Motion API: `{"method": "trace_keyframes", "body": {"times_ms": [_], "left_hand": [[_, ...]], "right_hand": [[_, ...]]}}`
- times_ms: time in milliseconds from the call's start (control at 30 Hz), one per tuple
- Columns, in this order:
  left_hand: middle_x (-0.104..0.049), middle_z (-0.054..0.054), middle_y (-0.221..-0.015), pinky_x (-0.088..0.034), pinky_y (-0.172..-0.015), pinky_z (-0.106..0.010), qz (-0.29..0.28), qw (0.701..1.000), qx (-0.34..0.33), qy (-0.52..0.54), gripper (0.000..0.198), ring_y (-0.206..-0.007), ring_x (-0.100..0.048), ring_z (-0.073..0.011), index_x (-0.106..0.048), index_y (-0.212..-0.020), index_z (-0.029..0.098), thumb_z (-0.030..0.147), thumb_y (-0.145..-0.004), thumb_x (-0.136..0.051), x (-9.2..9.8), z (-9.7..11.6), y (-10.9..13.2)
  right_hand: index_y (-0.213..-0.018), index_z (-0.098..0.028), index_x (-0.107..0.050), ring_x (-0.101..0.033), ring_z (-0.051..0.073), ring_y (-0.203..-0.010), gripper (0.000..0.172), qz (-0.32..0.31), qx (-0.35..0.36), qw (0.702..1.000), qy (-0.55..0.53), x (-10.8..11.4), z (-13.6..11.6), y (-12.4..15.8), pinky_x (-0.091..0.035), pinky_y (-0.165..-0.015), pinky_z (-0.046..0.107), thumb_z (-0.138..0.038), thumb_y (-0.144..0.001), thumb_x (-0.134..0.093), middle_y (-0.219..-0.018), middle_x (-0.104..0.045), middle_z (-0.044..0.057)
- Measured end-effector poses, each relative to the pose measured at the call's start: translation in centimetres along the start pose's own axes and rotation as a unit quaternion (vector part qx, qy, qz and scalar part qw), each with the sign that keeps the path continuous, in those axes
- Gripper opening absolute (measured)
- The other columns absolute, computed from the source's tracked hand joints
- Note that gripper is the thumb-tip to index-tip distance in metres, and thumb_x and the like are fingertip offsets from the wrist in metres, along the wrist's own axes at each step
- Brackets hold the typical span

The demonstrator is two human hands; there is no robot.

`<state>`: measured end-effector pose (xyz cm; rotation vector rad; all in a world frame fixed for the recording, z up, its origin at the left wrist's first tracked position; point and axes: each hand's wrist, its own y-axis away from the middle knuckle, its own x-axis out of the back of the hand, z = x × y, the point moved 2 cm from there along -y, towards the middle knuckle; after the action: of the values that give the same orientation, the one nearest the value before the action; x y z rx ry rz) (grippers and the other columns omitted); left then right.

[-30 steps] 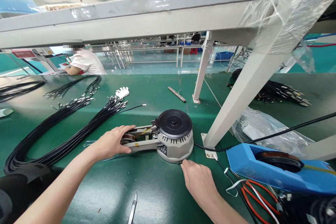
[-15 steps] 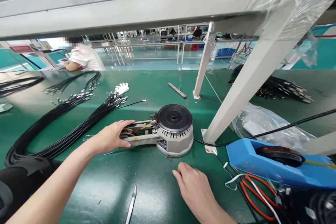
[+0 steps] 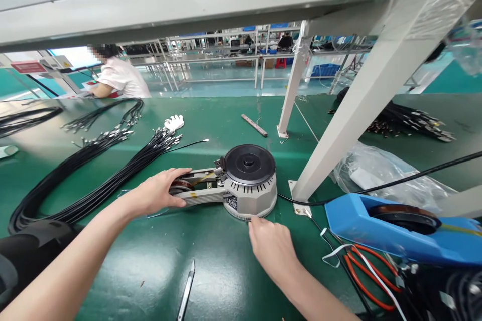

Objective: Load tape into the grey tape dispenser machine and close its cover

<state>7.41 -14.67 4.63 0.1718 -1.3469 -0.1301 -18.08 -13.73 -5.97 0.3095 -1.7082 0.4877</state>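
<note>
Centre of frame, on the green table [image 3: 211, 266]: electric tape dispenser [image 3: 248, 180], its small black front label [image 3: 232, 203] too blurred to read. Left hand [image 3: 154, 193] closed over the tape arm [image 3: 203, 195]; right hand [image 3: 273, 248] loosely open, empty, fingertips [image 3: 252, 223] touching the base rim [image 3: 237, 215].

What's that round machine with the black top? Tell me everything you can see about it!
It's an electric tape dispenser: a round, ribbed grey body, perhaps plastic, with a flat black disc on top and a small label on the front. A long grey arm reaches out sideways, with a roll of brownish tape at its end. It sits on the green workbench. The left hand rests on the arm, and the right hand's fingertips are at its base.
</note>
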Motion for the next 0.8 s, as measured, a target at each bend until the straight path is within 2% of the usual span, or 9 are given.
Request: {"method": "trace_keyframes", "body": {"times_ms": [100, 167, 433, 633, 733, 800], "left_hand": [[-0.047, -0.007, -0.127, -0.035, -0.095, -0.033, -0.001, 1.0, 0.003, 0.003, 0.078, -0.112, -0.046, -0.0229, -0.032, -0.131, 0.021, 0.034, -0.061, -0.063, 0.0, 0.0, 0.1], [-0.047, -0.007, -0.127, -0.036, -0.095, -0.034, 0.0, 1.0, 0.003, 0.002, 0.078, -0.112, -0.046, -0.0232, -0.033, -0.131, 0.022, 0.034, -0.061, -0.064, 0.0, -0.1, 0.1], [-0.049, -0.007, -0.125, -0.037, -0.094, -0.035, 0.005, 1.0, -0.001, -0.011, 0.078, -0.11, -0.048, -0.0244, -0.033, -0.13, 0.023, 0.036, -0.06, -0.065, -0.1, -0.2, -0.2], [-0.049, -0.007, -0.125, -0.037, -0.093, -0.035, 0.008, 1.0, -0.004, -0.006, 0.078, -0.11, -0.047, -0.0239, -0.034, -0.131, 0.023, 0.036, -0.06, -0.065, -0.2, -0.4, -0.1], [-0.049, -0.007, -0.124, -0.037, -0.094, -0.035, 0.01, 1.0, -0.005, -0.004, 0.078, -0.109, -0.048, -0.0236, -0.033, -0.131, 0.022, 0.034, -0.061, -0.066, -0.2, -0.4, -0.2], [-0.049, -0.007, -0.125, -0.036, -0.094, -0.035, 0.012, 1.0, -0.005, -0.003, 0.079, -0.11, -0.048, -0.0236, -0.033, -0.131, 0.023, 0.035, -0.06, -0.066, -0.3, -0.5, -0.2]], "right_hand": [[-0.07, -0.02, -0.053, -0.063, 0.019, -0.052, 0.027, 0.002, 0.0, 1.0, 0.015, 0.2, 1.8, 0.6, -0.019, -0.043, 0.028, -0.018, -0.087, -0.032, -0.063, -0.066, 0.0], [-0.068, -0.02, -0.053, -0.062, 0.019, -0.051, 0.029, -0.003, -0.001, 1.0, 0.017, 0.4, 2.0, 0.7, -0.021, -0.043, 0.028, -0.019, -0.087, -0.031, -0.061, -0.065, 0.0], [-0.072, -0.016, -0.055, -0.065, 0.021, -0.053, 0.025, -0.02, -0.018, 1.0, 0.001, -1.0, -2.3, -0.2, -0.024, -0.042, 0.029, -0.015, -0.086, -0.034, -0.062, -0.067, 0.004], [-0.076, -0.018, -0.053, -0.065, 0.022, -0.056, 0.027, -0.015, -0.024, 1.0, -0.013, -0.9, -2.3, -0.2, -0.033, -0.044, 0.03, -0.022, -0.089, -0.03, -0.067, -0.067, 0.003], [-0.078, -0.02, -0.051, -0.064, 0.022, -0.061, 0.022, -0.017, -0.03, 0.998, -0.048, -0.1, -1.6, 1.3, -0.043, -0.048, 0.032, -0.028, -0.088, -0.033, -0.072, -0.065, 0.003], [-0.081, -0.021, -0.051, -0.064, 0.02, -0.066, 0.017, 0.008, -0.023, 0.996, -0.085, 0.5, -1.0, 3.6, -0.049, -0.054, 0.033, -0.027, -0.086, -0.036, -0.076, -0.064, 0.003]]}}
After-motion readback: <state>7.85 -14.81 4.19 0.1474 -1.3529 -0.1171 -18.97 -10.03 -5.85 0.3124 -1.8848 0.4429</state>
